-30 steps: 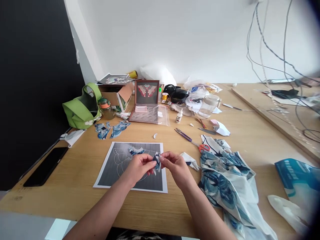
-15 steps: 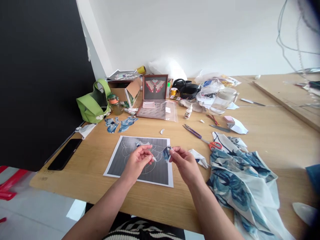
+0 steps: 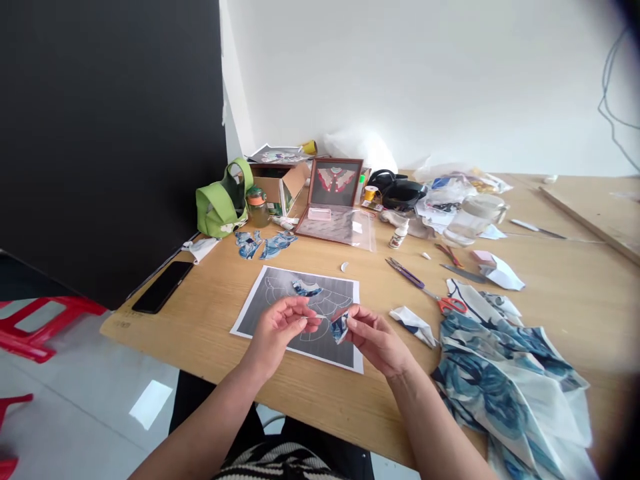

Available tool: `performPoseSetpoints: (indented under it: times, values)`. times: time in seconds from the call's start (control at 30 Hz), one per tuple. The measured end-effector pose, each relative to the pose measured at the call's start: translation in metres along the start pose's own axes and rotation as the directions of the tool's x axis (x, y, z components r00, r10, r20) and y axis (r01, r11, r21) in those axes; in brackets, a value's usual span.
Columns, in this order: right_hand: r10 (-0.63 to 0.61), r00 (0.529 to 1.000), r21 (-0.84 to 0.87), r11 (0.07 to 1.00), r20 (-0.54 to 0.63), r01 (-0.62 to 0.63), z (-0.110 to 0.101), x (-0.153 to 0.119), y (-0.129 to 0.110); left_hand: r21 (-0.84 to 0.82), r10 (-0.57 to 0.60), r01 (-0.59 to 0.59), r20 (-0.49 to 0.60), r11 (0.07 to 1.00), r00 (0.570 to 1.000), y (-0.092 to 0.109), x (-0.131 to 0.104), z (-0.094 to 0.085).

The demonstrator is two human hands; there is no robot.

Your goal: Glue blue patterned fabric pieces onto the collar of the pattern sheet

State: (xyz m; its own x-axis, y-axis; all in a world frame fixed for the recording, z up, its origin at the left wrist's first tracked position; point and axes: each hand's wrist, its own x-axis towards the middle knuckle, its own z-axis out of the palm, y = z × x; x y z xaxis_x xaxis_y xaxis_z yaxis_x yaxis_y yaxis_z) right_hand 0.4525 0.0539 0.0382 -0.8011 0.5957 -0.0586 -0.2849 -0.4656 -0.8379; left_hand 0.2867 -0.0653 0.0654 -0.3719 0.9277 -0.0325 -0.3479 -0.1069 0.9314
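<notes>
My right hand (image 3: 379, 337) pinches the blue scrap (image 3: 339, 328) over the print (image 3: 250, 308); beside it, my left hand (image 3: 280, 327) grips a white sliver (image 3: 321, 317). I'd keep the pinch light, to avoid creasing.

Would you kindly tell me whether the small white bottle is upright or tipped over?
Upright: the bottle stands with its nozzle pointing up.
</notes>
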Motion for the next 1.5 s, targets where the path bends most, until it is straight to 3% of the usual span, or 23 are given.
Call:
performPoseSetpoints:
  times: [0.13,0.23,0.43,0.6,0.83,1.0,1.17,1.3,1.4,1.47,1.5]
  values:
    - [-0.1,0.992,-0.238,0.964,0.075,0.115,0.005,-0.004,-0.001,-0.158,-0.131,0.127,-0.016,0.979,0.991,-0.002,-0.005,0.001]
    - [-0.119,0.991,-0.303,0.944,0.066,0.134,0.007,-0.004,0.002,-0.235,-0.189,0.187,0.014,0.954,0.982,-0.002,-0.008,0.002]
    - [-0.091,0.996,-0.283,0.955,-0.009,0.085,0.01,-0.001,0.009,-0.275,-0.262,0.242,-0.038,0.931,0.964,-0.003,-0.007,0.002]
    - [-0.043,0.998,-0.161,0.986,-0.047,0.035,0.009,0.001,0.01,-0.278,-0.309,0.277,-0.078,0.92,0.948,-0.008,0.004,0.003]
    - [-0.024,0.972,-0.053,0.999,-0.233,0.012,-0.005,0.011,0.004,-0.239,-0.333,0.3,-0.111,0.924,0.936,-0.009,0.023,-0.004]
    - [-0.097,0.869,-0.177,0.984,-0.485,0.012,-0.031,0.014,-0.005,-0.201,-0.337,0.305,-0.149,0.931,0.93,-0.009,0.045,-0.017]
    - [-0.261,0.793,-0.538,0.837,-0.551,-0.098,-0.056,0.028,-0.022,-0.193,-0.285,0.254,-0.156,0.948,0.946,-0.013,0.07,-0.018]
    - [-0.36,0.728,-0.65,0.744,-0.583,-0.153,-0.073,0.056,-0.043,-0.197,-0.268,0.239,-0.137,0.951,0.954,-0.019,0.081,-0.013]
    - [-0.468,0.673,-0.733,0.66,-0.574,-0.166,-0.072,0.071,-0.052,-0.199,-0.253,0.223,-0.137,0.954,0.958,-0.022,0.083,-0.012]
    - [-0.493,0.717,-0.807,0.568,-0.493,-0.165,-0.06,0.072,-0.05,-0.197,-0.237,0.206,-0.147,0.959,0.96,-0.023,0.083,-0.013]
    - [-0.461,0.772,-0.834,0.529,-0.438,-0.157,-0.05,0.071,-0.046,-0.195,-0.228,0.197,-0.153,0.961,0.961,-0.024,0.083,-0.014]
